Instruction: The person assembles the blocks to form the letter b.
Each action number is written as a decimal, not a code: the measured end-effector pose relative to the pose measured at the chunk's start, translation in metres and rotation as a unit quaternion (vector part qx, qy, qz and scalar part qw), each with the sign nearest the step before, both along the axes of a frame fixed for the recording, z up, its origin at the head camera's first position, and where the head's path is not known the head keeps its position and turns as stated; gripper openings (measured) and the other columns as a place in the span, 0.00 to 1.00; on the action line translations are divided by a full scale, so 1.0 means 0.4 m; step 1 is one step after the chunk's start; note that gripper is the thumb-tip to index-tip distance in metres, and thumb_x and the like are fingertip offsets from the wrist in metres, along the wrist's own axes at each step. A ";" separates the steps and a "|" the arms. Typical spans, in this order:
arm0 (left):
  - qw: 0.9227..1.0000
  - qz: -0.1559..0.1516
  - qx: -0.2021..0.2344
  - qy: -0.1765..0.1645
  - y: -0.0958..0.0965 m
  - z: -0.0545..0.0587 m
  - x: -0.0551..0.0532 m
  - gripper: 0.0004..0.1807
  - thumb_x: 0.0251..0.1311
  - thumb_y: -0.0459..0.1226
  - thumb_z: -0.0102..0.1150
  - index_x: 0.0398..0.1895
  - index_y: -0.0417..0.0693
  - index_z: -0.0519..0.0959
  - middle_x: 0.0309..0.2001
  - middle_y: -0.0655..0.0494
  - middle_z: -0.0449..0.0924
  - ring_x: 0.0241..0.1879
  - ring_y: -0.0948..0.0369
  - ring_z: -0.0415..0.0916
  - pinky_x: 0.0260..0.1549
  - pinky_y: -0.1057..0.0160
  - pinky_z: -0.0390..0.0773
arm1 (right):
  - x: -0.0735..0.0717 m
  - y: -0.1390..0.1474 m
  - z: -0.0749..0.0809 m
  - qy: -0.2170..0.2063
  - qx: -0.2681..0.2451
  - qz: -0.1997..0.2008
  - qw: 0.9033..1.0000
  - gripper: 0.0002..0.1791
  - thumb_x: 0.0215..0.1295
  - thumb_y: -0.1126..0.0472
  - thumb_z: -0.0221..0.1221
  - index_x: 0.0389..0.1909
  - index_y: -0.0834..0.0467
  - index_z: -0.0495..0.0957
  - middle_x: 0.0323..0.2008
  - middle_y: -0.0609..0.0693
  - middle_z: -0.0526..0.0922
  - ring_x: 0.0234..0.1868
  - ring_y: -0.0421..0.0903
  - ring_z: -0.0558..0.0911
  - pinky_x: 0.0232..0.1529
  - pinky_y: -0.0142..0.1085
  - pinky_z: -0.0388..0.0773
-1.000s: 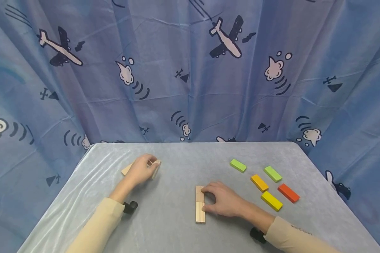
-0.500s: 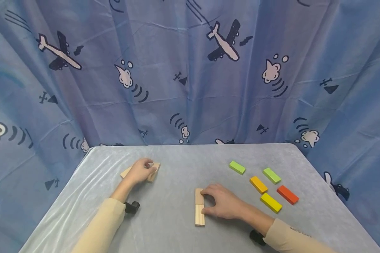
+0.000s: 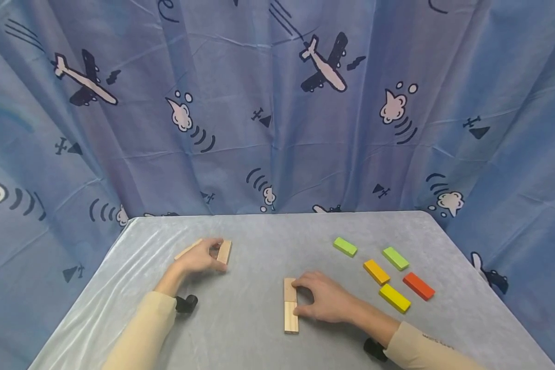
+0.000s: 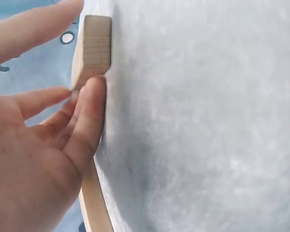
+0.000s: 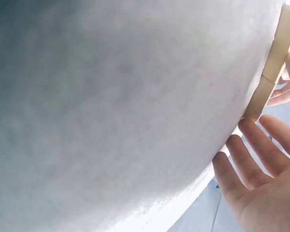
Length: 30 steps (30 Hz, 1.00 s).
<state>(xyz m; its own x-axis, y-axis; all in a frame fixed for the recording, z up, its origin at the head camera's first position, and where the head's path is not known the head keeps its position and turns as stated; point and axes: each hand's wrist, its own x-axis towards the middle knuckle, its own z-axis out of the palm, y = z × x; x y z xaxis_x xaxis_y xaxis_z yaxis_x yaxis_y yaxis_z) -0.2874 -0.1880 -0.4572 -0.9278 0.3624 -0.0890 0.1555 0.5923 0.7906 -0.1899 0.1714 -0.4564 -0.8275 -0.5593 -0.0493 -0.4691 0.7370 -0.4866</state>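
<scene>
"Curtain (image 3: 240, 128) first: what does it look like?"

"Blue cloth printed with planes and clouds, hanging beyond the far edge of the worktop (image 3: 245, 308), which has a pale grey cover."

"And the person?"

"Cream sleeves. The left sleeve (image 3: 141, 329) points toward the far left corner; the right sleeve (image 3: 427, 347) comes in on the side of the right edge."

"How are the hands?"

"Both wide. The left hand (image 3: 199, 257), toward the far left corner, spreads thumb and fingers about a wooden block (image 3: 224, 252). Fingertips meet one end of it in the left wrist view; I can't tell how firmly. The right hand (image 3: 326, 297) has its fingertips and thumb at the right side of a pair."

"Which pair?"

"The far wooden block (image 3: 290, 290) and the near wooden block (image 3: 291, 317), end to end, about midway between the left and right edges."

"Any other bare wood?"

"A partly hidden block (image 3: 185, 251) behind the left hand, closer to the left edge."

"And the coloured ones?"

"Toward the right edge: a left green block (image 3: 345, 246), a right green block (image 3: 395, 258), an orange block (image 3: 376, 272), a yellow block (image 3: 394, 298) just beside it, and a red block (image 3: 418, 286)."
</scene>
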 end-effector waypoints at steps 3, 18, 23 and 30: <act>1.000 -0.007 -0.012 0.011 0.000 -0.006 -0.003 0.51 0.48 0.34 0.78 0.72 0.24 0.60 0.63 0.29 0.68 0.54 0.42 0.78 0.53 0.51 0.77 | 0.001 0.000 -0.002 0.006 -0.002 0.002 1.000 0.33 0.58 0.42 0.70 0.60 0.57 0.80 0.57 0.50 0.80 0.61 0.51 0.75 0.63 0.51 0.72; 0.997 -0.002 -0.077 0.028 0.014 -0.009 -0.028 0.54 0.46 0.39 0.79 0.75 0.30 0.59 0.72 0.31 0.60 0.74 0.37 0.55 0.70 0.40 0.57 | 0.000 0.000 -0.002 0.002 0.000 0.002 1.000 0.33 0.59 0.41 0.70 0.60 0.56 0.79 0.57 0.49 0.80 0.61 0.50 0.76 0.62 0.51 0.72; 0.996 0.008 -0.085 0.022 0.022 -0.003 -0.024 0.54 0.47 0.40 0.79 0.75 0.31 0.59 0.73 0.32 0.60 0.72 0.38 0.59 0.69 0.40 0.60 | -0.001 0.000 -0.001 -0.002 0.002 0.001 1.000 0.33 0.59 0.42 0.69 0.61 0.56 0.79 0.58 0.50 0.80 0.62 0.51 0.75 0.63 0.52 0.72; 0.993 0.003 -0.107 0.051 0.041 -0.006 -0.026 0.54 0.47 0.45 0.79 0.74 0.30 0.61 0.70 0.32 0.65 0.70 0.39 0.62 0.68 0.42 0.63 | -0.002 0.001 -0.003 0.000 0.004 0.000 1.000 0.33 0.60 0.42 0.69 0.61 0.56 0.79 0.58 0.50 0.80 0.62 0.51 0.75 0.64 0.52 0.71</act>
<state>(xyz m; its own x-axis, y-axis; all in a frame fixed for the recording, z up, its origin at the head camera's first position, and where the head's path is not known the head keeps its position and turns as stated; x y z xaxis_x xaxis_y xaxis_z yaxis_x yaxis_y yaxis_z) -0.2978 -0.1718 -0.4594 -0.9382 0.3392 -0.0688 0.2238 0.7461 0.6270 -0.1907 0.1717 -0.4574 -0.8271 -0.5595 -0.0544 -0.4696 0.7408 -0.4803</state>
